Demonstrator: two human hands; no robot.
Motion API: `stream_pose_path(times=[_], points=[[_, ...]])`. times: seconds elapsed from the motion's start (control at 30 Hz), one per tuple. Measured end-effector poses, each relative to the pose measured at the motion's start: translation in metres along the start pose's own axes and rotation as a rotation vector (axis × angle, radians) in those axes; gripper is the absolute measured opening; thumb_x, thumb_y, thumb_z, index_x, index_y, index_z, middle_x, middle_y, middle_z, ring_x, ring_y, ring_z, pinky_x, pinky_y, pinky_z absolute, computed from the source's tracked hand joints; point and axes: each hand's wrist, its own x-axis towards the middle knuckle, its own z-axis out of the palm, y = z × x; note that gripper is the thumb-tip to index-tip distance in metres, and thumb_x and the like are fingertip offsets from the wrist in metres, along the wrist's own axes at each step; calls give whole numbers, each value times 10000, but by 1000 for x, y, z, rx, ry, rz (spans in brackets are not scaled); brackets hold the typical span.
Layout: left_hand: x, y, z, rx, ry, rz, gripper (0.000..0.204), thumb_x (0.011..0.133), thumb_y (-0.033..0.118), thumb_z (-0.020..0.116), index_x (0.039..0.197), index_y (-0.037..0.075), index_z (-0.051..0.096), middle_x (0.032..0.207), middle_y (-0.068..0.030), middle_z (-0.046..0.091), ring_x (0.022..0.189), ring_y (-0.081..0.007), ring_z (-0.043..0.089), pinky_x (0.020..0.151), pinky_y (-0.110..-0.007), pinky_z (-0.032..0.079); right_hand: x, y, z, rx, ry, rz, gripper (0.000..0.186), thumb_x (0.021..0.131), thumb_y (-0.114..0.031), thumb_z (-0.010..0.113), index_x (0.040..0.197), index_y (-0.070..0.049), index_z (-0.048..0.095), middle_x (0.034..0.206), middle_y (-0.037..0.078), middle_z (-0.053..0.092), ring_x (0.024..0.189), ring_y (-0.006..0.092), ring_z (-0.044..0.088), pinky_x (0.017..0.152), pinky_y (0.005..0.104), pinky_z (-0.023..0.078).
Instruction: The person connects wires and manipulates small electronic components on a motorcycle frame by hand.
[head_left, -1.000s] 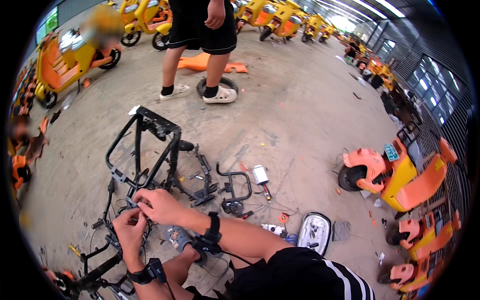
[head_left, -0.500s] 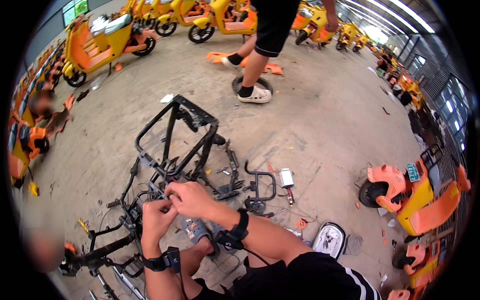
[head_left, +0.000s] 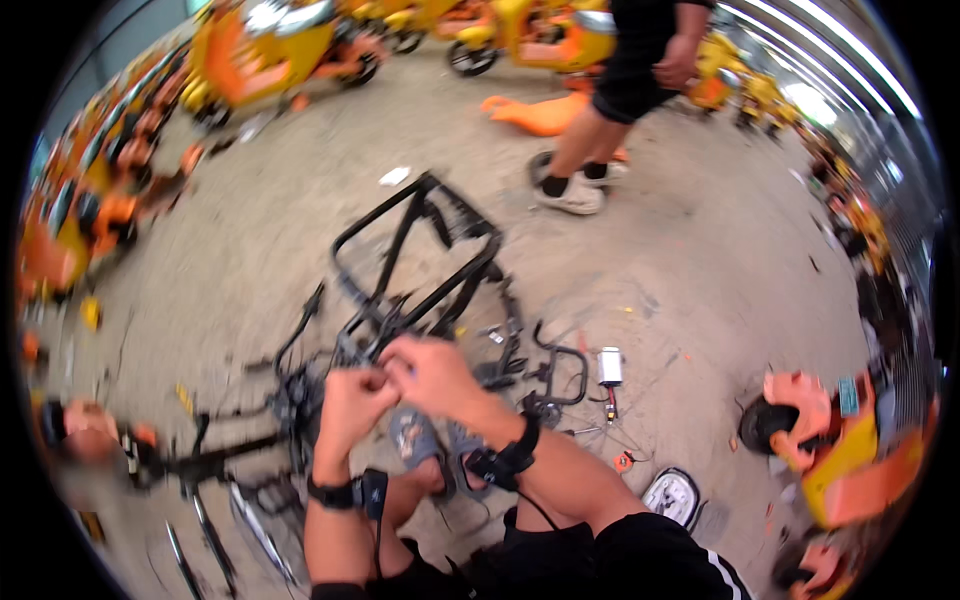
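My left hand (head_left: 352, 402) and my right hand (head_left: 432, 372) meet above my feet, fingers closed and fingertips pressed together. Whatever they pinch is too small and hidden to make out. Just beyond them stands a black metal scooter frame (head_left: 462, 291), its tubes forming an open loop. Dark cables and brackets (head_left: 300, 395) cluster at its lower left, beside my left hand. Each of my wrists has a black strap with a small box on it.
Right of the frame lie a bent black tube bracket (head_left: 583, 376), a silver box with wires (head_left: 610, 366) and a white-lined shell (head_left: 671, 497). A person (head_left: 600, 120) walks past beyond the frame, near orange panels (head_left: 540, 115). Yellow-orange scooters (head_left: 270, 55) line the floor's edges.
My view has swung, so the scene sits farther right and is blurred. The person has stepped to the right, away from the tyre. My hands stay together at the same spot by the frame.
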Motion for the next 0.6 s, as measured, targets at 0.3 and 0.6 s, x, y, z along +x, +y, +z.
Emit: stream_pose_path(times=[0.3, 0.6], points=[[13, 0, -3, -795, 129, -238, 193, 909, 93, 645, 954, -88, 695, 799, -125, 714, 691, -176, 698, 624, -295, 588, -3, -13, -17, 84, 109, -62, 128, 814, -87, 762, 918, -29, 717, 732, 60, 645, 551, 135, 558, 529, 273, 462], [18, 1, 2, -677, 114, -230, 151, 885, 51, 633, 875, -86, 696, 808, -122, 705, 708, -165, 694, 660, -302, 605, 3, -13, -16, 165, 66, 22, 205, 827, -121, 762, 1010, -35, 729, 739, 27, 665, 545, 77, 540, 492, 246, 424]])
